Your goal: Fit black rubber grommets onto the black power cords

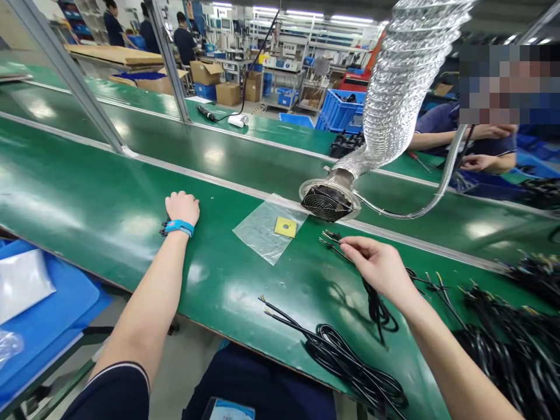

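My left hand (182, 209), with a blue wrist strap (179, 226), rests on the green bench with its fingers curled into a fist. Nothing shows in it. At the right, my right hand (380, 265) pinches a black cable (335, 248) near its stripped wire ends. The coiled part of that cable hangs below the hand. Between my hands lies a clear plastic bag (258, 233) with a yellow square sponge (285, 227) on it, which has a hole in the middle. Nearer me, another coiled black cable (345, 356) lies with its bare ends pointing left.
A fume extractor (328, 201) on a silver duct (394, 87) hangs just beyond my right hand. Many black cables (503, 338) are piled at the right. A metal post (70, 76) rises at the left. Across the bench, a co-worker's hands (485, 149) are busy.
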Action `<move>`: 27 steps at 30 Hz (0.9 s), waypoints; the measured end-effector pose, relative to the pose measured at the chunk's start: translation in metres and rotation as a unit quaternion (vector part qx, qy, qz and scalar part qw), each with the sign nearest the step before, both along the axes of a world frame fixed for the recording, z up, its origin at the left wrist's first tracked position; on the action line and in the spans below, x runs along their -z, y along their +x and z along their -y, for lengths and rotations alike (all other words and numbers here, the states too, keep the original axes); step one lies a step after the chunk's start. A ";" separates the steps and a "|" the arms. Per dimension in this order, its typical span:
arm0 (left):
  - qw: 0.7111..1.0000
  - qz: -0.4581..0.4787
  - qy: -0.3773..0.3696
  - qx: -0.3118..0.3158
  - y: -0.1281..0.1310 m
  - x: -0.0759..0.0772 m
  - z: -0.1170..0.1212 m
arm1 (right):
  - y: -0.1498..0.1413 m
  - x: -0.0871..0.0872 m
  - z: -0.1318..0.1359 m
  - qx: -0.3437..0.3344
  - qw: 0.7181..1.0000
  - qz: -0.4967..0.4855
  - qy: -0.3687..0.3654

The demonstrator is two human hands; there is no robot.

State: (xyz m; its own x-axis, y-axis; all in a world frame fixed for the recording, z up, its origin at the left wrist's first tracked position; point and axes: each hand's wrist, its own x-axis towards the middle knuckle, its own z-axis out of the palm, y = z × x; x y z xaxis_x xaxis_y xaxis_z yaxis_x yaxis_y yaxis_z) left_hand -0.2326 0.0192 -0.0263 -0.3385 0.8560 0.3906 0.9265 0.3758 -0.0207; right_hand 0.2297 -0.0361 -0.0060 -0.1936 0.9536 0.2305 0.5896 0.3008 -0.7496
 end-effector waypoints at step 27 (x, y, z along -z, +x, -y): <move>0.679 0.684 0.113 0.240 0.144 -0.001 0.015 | -0.064 0.068 -0.025 -0.007 0.981 0.040 0.189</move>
